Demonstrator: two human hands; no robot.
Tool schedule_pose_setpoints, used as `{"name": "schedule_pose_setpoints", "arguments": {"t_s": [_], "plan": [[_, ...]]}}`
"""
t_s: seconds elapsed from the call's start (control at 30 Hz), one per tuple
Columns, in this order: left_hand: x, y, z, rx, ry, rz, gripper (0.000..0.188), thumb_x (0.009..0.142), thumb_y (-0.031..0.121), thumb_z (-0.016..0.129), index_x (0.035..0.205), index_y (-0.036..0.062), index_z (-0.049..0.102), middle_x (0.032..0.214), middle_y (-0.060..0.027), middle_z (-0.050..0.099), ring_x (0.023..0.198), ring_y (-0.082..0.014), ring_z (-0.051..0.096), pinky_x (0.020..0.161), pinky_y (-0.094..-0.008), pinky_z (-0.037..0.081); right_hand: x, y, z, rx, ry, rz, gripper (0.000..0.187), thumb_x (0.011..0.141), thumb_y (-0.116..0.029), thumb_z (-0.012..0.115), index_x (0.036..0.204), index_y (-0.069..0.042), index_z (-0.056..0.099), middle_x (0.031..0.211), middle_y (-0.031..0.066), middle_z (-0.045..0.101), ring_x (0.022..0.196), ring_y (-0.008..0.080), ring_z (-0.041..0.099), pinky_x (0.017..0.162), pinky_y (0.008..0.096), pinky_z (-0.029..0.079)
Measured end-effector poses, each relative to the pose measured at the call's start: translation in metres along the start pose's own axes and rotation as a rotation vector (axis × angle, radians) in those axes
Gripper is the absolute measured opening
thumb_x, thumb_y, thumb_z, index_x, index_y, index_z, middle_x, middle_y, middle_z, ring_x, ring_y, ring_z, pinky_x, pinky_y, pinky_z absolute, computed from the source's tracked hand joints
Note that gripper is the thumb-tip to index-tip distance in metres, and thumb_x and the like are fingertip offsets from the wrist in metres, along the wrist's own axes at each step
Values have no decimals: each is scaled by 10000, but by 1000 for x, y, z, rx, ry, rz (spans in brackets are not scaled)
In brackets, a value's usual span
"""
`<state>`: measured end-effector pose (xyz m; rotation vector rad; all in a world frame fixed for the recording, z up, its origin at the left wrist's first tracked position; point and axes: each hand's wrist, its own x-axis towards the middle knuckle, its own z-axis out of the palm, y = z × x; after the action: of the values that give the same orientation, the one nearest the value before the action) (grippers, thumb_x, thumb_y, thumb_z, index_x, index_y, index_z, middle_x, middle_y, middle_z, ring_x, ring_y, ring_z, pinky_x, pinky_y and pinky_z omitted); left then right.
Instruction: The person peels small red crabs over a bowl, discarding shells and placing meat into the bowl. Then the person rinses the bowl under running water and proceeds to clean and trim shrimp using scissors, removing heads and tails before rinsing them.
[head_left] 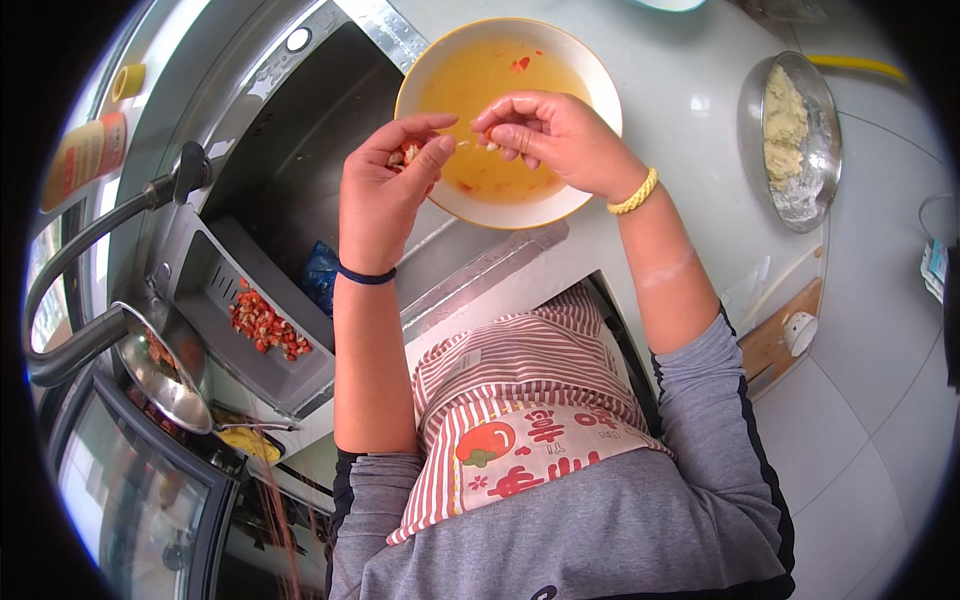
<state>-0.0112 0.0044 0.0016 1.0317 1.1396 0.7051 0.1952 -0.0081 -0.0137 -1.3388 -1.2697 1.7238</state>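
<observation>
- Left hand [385, 195], near 11 o'clock from the view's centre: fingers curled around red-and-white pieces [404, 154], with its thumb and forefinger a little apart at the tips.
- Right hand [560, 140], near 1 o'clock: a narrow pinch of thumb and forefinger on a small red-and-pale piece [491, 144], too small to make out fully. The hands face each other, near but apart.
- Bowl [604, 100], at 12 o'clock: white with a yellow rim, holding yellowish liquid [450, 85] with red bits [520, 64] in it. The right hand is over the bowl, the left at its 8 o'clock edge.
- Sink [300, 140], between 10 and 11 o'clock: dark basin, left of the bowl.
- Tray [312, 378], at 9 o'clock: grey and slotted, with a heap of red pieces [265, 320] inside. A blue bag [321, 275] lies just beside it.
- Faucet [75, 245], also toward 9 o'clock, its dark spout arching near the rim of the view.
- Pan [190, 405], between 8 and 9 o'clock: shiny metal, its contents partly hidden.
- Metal dish [832, 150], at 2 o'clock: holds pale dough [785, 125] and white powder.
</observation>
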Motion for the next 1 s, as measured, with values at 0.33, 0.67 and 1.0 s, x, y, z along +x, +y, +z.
{"name": "schedule_pose_setpoints", "arguments": {"t_s": [0.33,0.67,1.0], "plan": [[2,0,23,116,-16,202,269,823,75,732,1085,36,681,805,9,625,727,-46,546,656,-181,456,0,-2,11,457,162,-72,182,898,-191,668,881,-29,586,757,34,638,659,84,599,630,229,527],[2,-6,14,-106,24,19,164,912,119,638,1023,-1,655,855,-27,640,640,-25,476,520,-157,350,2,0,13,116,139,-110,145,908,-137,636,981,-11,637,807,38,668,678,96,603,649,236,508],[3,-10,-16,-971,-204,-35,156,981,188,487,1030,55,552,836,-42,500,637,-47,387,423,-126,307,-4,13,-3,-1166,-93,44,318,819,-51,598,1137,-55,614,1202,129,562,998,321,593,868,393,494]]}}
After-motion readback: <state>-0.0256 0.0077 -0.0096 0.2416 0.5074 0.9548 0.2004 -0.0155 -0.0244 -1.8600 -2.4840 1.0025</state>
